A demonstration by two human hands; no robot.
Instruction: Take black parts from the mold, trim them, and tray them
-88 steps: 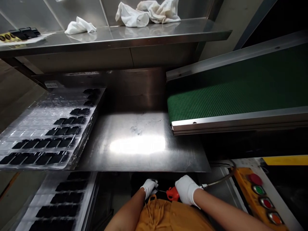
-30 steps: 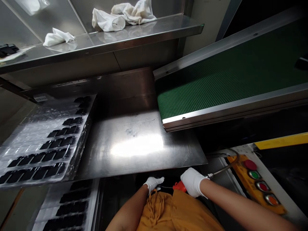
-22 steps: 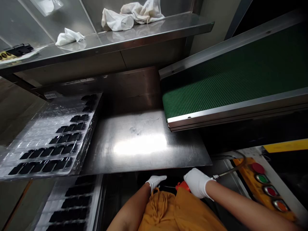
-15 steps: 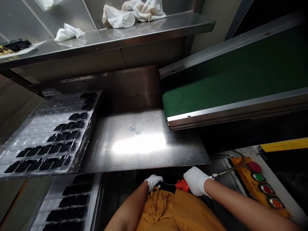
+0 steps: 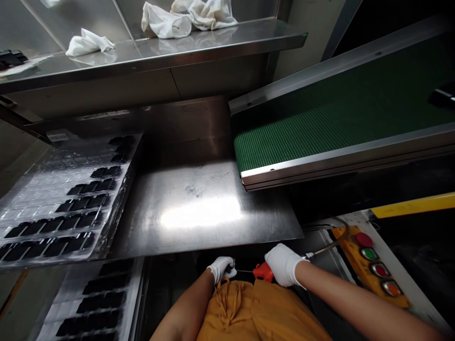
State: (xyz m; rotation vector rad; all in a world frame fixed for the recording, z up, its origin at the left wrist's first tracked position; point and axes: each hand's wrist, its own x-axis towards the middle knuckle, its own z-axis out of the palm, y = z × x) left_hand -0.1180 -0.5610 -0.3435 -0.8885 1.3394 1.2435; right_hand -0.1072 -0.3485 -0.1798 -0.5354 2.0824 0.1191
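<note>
A green conveyor belt [image 5: 305, 132] is sloping above a steel plate [image 5: 199, 213], a black part [image 5: 442, 97] lying near the belt's right edge; past the plate's near edge, the gloved right hand [image 5: 282, 265] is half-curled against a red tool [image 5: 263, 272]; the gloved left hand [image 5: 222, 268] is curling just beside it; neither grip can be told.

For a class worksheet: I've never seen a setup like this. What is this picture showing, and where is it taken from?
This comes from a camera worn on a person's head, looking down at their own arms. The left hand and right hand, both white-gloved, are at a red-orange object; what they grip is partly hidden. A thin hose leads from the right hand. Ahead lies a steel plate, with a green conveyor belt to the right and clear trays of black parts to the left.
</note>
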